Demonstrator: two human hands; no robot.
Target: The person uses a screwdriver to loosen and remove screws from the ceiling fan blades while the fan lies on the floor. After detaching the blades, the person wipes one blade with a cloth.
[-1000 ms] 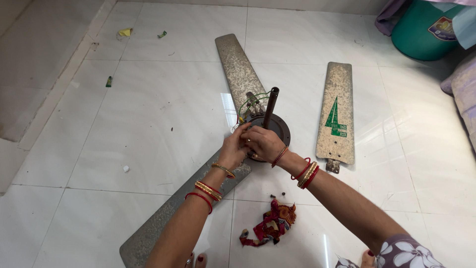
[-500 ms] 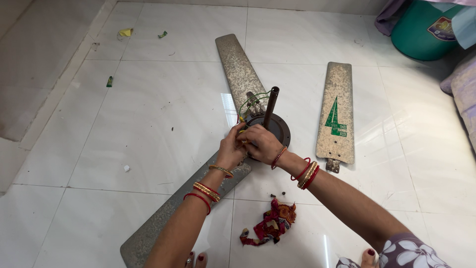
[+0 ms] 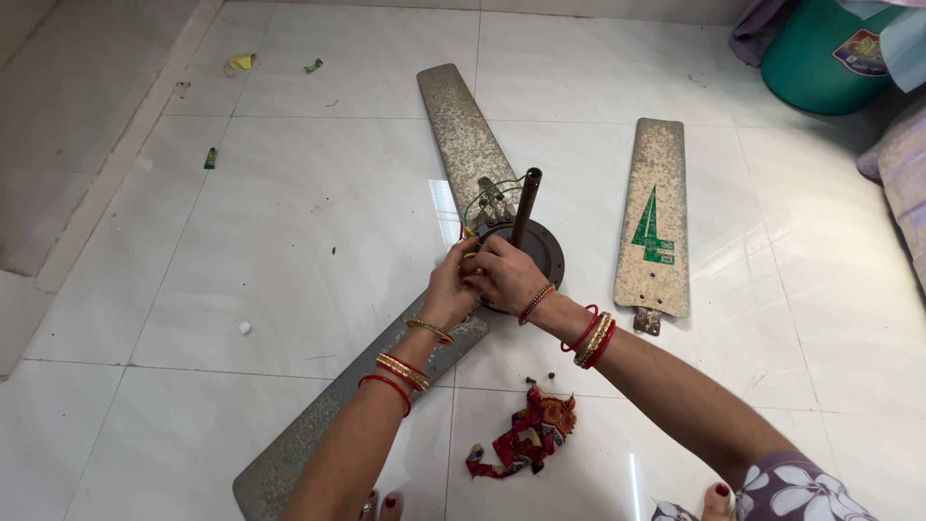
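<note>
A dusty ceiling fan lies on the white tile floor. Its dark round motor hub point(image 3: 542, 246) has a brown rod point(image 3: 526, 205) standing up from it and green wires point(image 3: 487, 193) beside it. One blade point(image 3: 465, 130) points away, another blade point(image 3: 333, 425) points toward me. My left hand point(image 3: 450, 289) and my right hand point(image 3: 503, 275) meet at the hub's near left edge, fingers pinched on a small part there that I cannot make out. Both wrists wear red and gold bangles.
A detached blade point(image 3: 656, 217) with a green mark lies to the right. A crumpled red cloth point(image 3: 526, 434) and small dark screws point(image 3: 552, 376) lie near my feet. A green bucket point(image 3: 820, 53) stands at the far right. Scraps litter the far left floor.
Both hands have stayed at the hub's near edge with only slight finger movement. The fan has not moved.
</note>
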